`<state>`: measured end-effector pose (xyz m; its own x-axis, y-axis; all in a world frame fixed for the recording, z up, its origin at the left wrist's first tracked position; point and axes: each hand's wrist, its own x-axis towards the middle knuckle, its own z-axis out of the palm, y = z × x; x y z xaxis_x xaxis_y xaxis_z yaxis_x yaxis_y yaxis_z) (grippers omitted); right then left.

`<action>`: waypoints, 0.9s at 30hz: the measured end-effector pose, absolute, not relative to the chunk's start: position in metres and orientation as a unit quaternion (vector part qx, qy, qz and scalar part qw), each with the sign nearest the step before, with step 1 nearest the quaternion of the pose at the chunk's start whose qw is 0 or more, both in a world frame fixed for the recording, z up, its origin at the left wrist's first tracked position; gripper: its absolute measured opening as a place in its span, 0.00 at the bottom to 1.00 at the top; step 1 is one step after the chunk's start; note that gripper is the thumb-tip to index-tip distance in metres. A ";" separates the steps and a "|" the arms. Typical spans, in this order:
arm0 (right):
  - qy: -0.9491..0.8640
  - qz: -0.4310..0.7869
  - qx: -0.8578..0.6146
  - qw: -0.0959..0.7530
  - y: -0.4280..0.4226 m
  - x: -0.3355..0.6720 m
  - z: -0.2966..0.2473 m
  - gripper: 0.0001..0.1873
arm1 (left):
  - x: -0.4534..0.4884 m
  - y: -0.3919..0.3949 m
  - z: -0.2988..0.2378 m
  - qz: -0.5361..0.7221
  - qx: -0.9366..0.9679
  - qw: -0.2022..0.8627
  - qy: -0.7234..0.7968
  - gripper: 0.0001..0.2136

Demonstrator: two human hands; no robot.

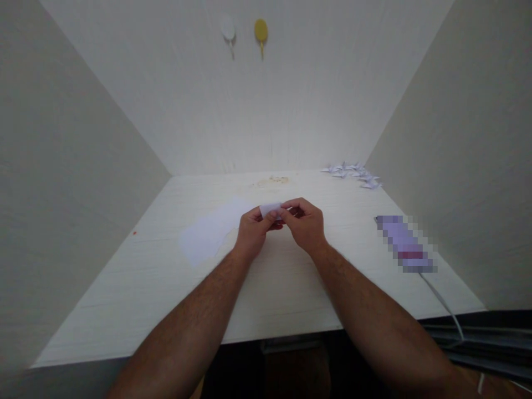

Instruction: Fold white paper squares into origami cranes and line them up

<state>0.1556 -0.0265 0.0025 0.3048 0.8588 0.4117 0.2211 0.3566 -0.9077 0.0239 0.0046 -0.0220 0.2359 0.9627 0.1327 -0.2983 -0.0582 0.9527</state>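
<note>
A small white paper (pixel 268 209) is held mid-counter, pinched between a person's two hands; whether it touches the surface cannot be told. The left hand (pixel 252 230) has thumb and fingers closed on its near side, while the right hand (pixel 305 221) grips its right edge, fingertips drawn together. A light, even pinch and squarely matched edges would likely keep the paper crisp. Just left lies a loose sheet (pixel 208 230), close enough for a sleeveless left forearm to catch. The counter (pixel 286 299) ends in front beneath both forearms. Well to the right, a pixelated phone (pixel 403 244) trails a cable (pixel 440 302) over the edge, best given a wide berth; folded paper birds (pixel 343 169) cluster in the far right corner.
</note>
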 end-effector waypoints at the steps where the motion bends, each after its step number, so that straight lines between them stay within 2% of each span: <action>1: -0.530 0.258 -0.508 0.628 -0.027 0.155 0.003 0.03 | 0.024 0.005 -0.022 0.522 0.508 0.599 0.331 0.17; 27: -0.543 0.304 -0.516 0.589 -0.026 0.158 0.007 0.05 | 0.023 0.002 -0.016 0.504 0.518 0.592 0.355 0.18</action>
<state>0.1579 -0.0257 0.0067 0.2268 0.9180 0.3254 0.2026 0.2823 -0.9377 0.0232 0.0025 -0.0164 0.2384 0.9658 0.1020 -0.2289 -0.0462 0.9724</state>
